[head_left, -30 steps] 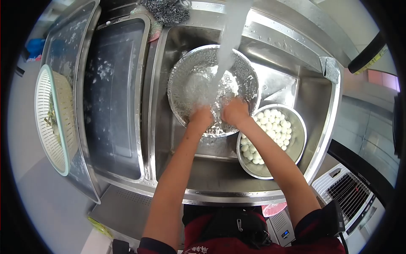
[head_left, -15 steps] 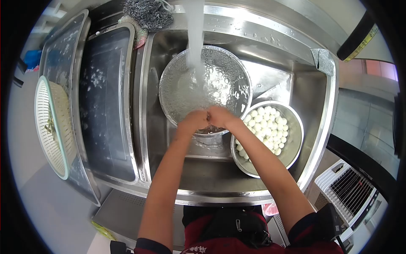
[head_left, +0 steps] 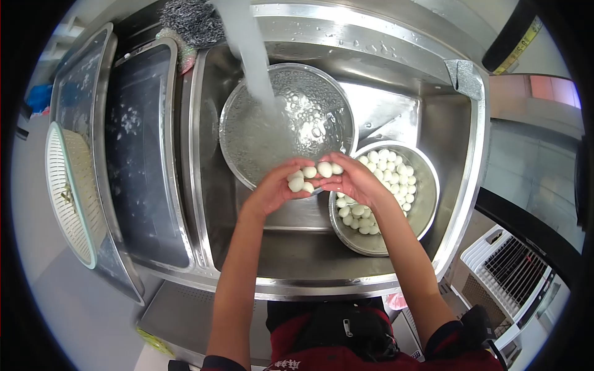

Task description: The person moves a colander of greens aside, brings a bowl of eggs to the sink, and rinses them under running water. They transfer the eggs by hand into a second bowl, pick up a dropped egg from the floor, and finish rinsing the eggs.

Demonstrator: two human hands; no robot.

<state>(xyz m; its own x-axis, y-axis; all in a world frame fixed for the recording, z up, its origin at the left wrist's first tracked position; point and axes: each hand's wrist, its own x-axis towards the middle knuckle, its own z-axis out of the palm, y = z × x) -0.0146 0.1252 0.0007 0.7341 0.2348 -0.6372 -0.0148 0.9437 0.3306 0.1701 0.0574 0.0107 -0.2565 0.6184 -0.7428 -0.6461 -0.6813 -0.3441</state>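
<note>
Several small white peeled quail eggs (head_left: 296,183) lie in my left hand (head_left: 273,190), whose fingers curl around them. My right hand (head_left: 357,183) meets it fingertip to fingertip and cups more of the eggs (head_left: 325,169). Both hands are over the front rim of a round metal bowl (head_left: 224,154) full of bubbling water. A stream of water (head_left: 250,62) pours into that bowl. At the right, partly behind my right hand and forearm, a second metal bowl (head_left: 427,210) holds many more quail eggs (head_left: 390,167).
Both bowls stand in a steel sink (head_left: 291,253). Two dark trays, one nearer (head_left: 148,167) and one farther left (head_left: 83,80), lean beside it with a pale green-rimmed basket (head_left: 93,235). A steel-wool scrubber (head_left: 192,25) lies at the back left, and a grey cloth (head_left: 463,79) hangs at the back right.
My hands have risen out of the water at the bowl's front and turned up, showing quail eggs in them. The whole view has shifted slightly left.
</note>
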